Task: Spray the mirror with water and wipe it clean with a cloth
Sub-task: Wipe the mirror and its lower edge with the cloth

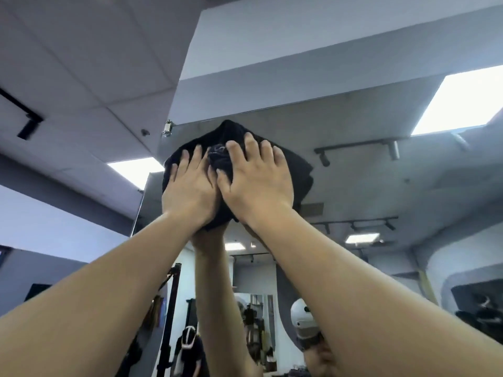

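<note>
I am in the wiping step: both my hands, the left hand [187, 191] and the right hand [255, 180], press the dark cloth [296, 170] flat against the mirror [353, 186], close under its top edge. My grip is not clamped; the fingers lie spread and nearly straight on the cloth, thumbs side by side. Next, I judge, I must drag the cloth downward with steady pressure.

**Hidden and cut off**

Cloth [296, 170]: middle covered by left hand [187, 191] and right hand [255, 183]. Mirror [353, 186]: right side and bottom run out of frame. Both forearms cropped at lower edge. Reflected figures low down too small to make out.
</note>
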Tool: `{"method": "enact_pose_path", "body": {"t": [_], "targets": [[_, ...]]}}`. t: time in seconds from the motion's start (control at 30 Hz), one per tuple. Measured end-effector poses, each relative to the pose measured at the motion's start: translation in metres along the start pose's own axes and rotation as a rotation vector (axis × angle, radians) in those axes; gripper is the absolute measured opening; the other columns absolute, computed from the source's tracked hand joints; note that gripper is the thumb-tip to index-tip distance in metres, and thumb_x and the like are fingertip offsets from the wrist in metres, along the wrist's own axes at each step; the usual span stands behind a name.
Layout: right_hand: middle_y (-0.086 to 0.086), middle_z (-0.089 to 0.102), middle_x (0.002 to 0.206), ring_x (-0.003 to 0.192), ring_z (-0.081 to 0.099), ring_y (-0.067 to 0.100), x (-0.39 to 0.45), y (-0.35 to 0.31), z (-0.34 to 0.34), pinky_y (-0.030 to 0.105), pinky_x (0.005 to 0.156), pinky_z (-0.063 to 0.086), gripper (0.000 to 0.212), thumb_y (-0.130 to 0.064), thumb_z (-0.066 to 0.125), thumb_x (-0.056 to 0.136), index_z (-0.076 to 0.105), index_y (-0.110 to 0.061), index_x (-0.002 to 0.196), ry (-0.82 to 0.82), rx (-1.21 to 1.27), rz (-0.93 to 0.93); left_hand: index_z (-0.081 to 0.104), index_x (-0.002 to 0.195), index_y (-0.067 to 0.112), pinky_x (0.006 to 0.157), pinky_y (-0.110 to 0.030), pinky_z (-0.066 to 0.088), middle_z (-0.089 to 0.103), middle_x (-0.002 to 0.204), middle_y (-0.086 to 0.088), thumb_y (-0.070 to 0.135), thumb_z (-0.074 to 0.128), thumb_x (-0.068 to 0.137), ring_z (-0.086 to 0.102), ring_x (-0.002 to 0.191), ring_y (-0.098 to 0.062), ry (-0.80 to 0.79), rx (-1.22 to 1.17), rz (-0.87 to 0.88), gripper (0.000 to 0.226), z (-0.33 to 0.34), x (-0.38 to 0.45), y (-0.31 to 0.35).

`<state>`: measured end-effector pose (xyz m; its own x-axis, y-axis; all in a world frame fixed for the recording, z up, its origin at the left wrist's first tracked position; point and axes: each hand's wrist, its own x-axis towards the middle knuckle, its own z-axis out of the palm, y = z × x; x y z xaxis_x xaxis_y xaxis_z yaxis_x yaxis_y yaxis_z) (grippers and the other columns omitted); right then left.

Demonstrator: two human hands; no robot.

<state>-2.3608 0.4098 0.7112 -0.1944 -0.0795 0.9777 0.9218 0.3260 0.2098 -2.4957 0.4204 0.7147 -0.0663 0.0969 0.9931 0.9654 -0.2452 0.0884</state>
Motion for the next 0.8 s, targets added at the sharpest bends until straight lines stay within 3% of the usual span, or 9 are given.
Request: {"method": "enact_pose_path", "body": {"t": [0.1,0.23,0.37,0.6,0.8], "targets": [[0.013,0.013,0.166,0.15,0.015,0.036,-0.028,-0.013,0.005,0.049,0.124,0.009,0.059,-0.051,0.027,0.104,0.017,-0.024,0.156,-0.028,0.021,-0.024,0.005,0.164,0.025,0.129,-0.036,-0.005,0.002,0.173,0.003,0.039,0.011,0.108,-0.006,0.159,-0.015,0.008,-0.003,0.033,0.059,0.001,-0.028,-0.014],[0.016,0.019,0.163,0.147,0.021,0.038,-0.055,-0.004,0.006,0.05,0.122,0.015,0.057,-0.047,0.035,0.103,0.022,-0.022,0.152,0.024,0.023,-0.039,0.001,0.164,0.029,0.126,-0.035,-0.011,-0.002,0.172,0.006,0.053,-0.005,0.088,-0.013,0.157,-0.011,-0.019,0.016,0.047,0.079,0.005,-0.051,-0.004],[0.015,0.021,0.162,0.146,0.024,0.038,-0.073,0.026,-0.008,0.049,0.121,0.018,0.058,-0.042,0.041,0.101,0.024,-0.02,0.152,0.024,0.019,-0.037,0.005,0.164,0.025,0.128,-0.042,-0.007,0.001,0.172,0.003,0.052,-0.009,0.085,-0.009,0.159,-0.017,-0.014,0.064,0.059,0.085,0.014,-0.061,0.028],[0.015,0.03,0.159,0.142,0.033,0.038,-0.113,0.126,-0.054,0.048,0.118,0.028,0.059,-0.042,0.048,0.098,0.03,-0.019,0.15,0.089,-0.049,0.034,0.011,0.165,0.023,0.127,-0.052,-0.001,0.01,0.172,-0.004,0.047,-0.002,0.092,-0.001,0.159,-0.026,-0.024,0.047,0.152,0.078,0.036,-0.079,0.142],[0.011,0.032,0.159,0.144,0.033,0.034,-0.15,0.24,-0.11,0.045,0.118,0.03,0.058,-0.046,0.035,0.1,0.033,-0.02,0.151,0.095,-0.081,0.097,0.03,0.161,0.015,0.124,-0.055,0.004,0.026,0.168,-0.011,0.041,0.012,0.096,0.015,0.157,-0.031,0.016,0.012,0.236,0.072,0.063,-0.09,0.268]]}}
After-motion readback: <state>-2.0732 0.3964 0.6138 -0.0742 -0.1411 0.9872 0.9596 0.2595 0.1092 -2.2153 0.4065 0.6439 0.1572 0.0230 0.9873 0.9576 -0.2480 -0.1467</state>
